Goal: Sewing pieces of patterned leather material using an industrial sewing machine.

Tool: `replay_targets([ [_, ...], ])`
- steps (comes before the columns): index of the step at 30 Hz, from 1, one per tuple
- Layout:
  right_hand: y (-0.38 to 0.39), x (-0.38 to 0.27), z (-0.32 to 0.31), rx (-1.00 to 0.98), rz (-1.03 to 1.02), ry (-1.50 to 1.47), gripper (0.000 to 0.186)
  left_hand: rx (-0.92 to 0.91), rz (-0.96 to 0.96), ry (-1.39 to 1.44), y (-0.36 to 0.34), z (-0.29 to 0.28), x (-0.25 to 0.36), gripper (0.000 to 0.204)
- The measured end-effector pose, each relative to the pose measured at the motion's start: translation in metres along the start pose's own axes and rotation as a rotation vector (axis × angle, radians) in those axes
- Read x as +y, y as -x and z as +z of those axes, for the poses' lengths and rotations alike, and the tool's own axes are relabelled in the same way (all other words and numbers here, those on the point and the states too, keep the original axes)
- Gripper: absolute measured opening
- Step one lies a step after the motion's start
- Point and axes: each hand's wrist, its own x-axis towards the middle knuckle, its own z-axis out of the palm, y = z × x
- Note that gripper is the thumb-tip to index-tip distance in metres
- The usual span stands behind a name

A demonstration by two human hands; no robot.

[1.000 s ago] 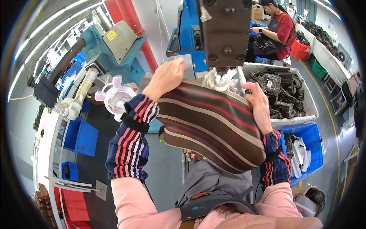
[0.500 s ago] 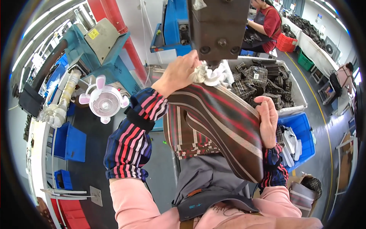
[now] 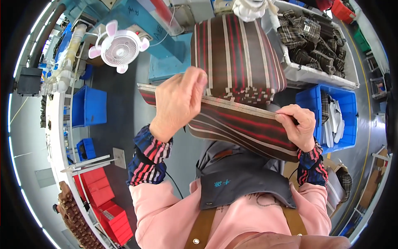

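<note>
Between my two hands stretches a brown fabric panel point(image 3: 248, 130) with red and cream stripes, held just above my lap. Its top edge runs as a straight, pale, layered line. My left hand point(image 3: 176, 101) is closed over that edge near its left end. On the right, my right hand point(image 3: 298, 124) pinches the same edge between thumb and fingers. Just beyond the panel lies a thick stack of matching striped fabric point(image 3: 236, 54), its uneven layered ends facing me. White wrapped cloth point(image 3: 251, 9) covers a machine part at the stack's far side.
A white bin point(image 3: 321, 76) of dark plaid pieces stands far right, with a blue crate point(image 3: 350, 118) nearer. At left are a small white fan point(image 3: 121, 48), a teal machine frame point(image 3: 166, 54), a blue bin point(image 3: 94, 106) and red boxes point(image 3: 112, 222).
Both hands have drawn the striped fabric from under the machine head back toward my lap. My view has tipped down, and the stack beyond now shows fully.
</note>
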Motion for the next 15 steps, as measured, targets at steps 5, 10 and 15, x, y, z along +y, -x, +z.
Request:
replay_targets([
  [5, 0.020, 0.001, 0.001, -0.024, 0.107, -0.095, 0.006, -0.098, 0.259, 0.126, 0.032, 0.012, 0.021, 0.014],
  [10, 0.029, -0.001, 0.002, -0.026, 0.105, -0.065, 0.005, -0.120, 0.347, 0.185, 0.040, 0.022, 0.025, 0.021],
  [15, 0.031, -0.005, 0.007, -0.085, 0.093, -0.104, 0.005, -0.129, 0.346, 0.254, 0.044, 0.027, 0.028, 0.018],
])
